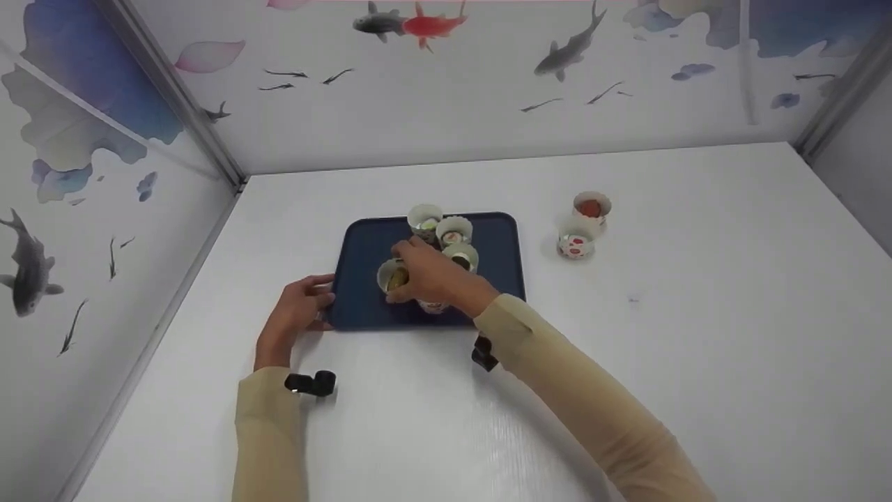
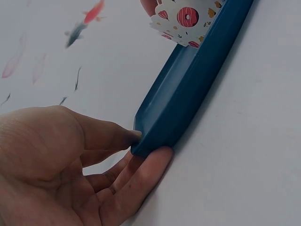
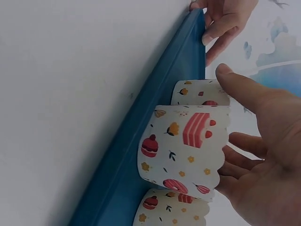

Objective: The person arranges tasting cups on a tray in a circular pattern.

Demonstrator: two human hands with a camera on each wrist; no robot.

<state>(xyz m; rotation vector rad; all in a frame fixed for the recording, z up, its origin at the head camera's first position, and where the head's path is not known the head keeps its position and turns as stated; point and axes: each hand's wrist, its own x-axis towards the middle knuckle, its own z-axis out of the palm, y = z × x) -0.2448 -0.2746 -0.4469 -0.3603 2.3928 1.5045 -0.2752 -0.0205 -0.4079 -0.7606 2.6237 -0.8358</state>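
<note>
My left hand [image 1: 294, 310] pinches the left rim of a dark blue tray [image 1: 362, 240], thumb over the edge and fingers beneath in the left wrist view. My right hand [image 1: 435, 272] reaches over the tray and holds a paper baking cup [image 1: 384, 275] with yellowish-brown contents, its thumb at the near side of the rim and fingers at the far side. That cup's printed wall [image 2: 181, 19] shows doughnuts. Beside it several similar paper cups [image 1: 454, 226] stand clustered on the tray. The right hand and forearm partly hide a cup [image 1: 433, 307] at the front.
Right of the tray, two more paper cups stand on the white table [image 1: 669, 362]: one with reddish contents [image 1: 591, 208] and a nearer one [image 1: 575, 245]. Walls printed with fish close off the back and left. A small mark [image 1: 633, 299] lies on the tabletop.
</note>
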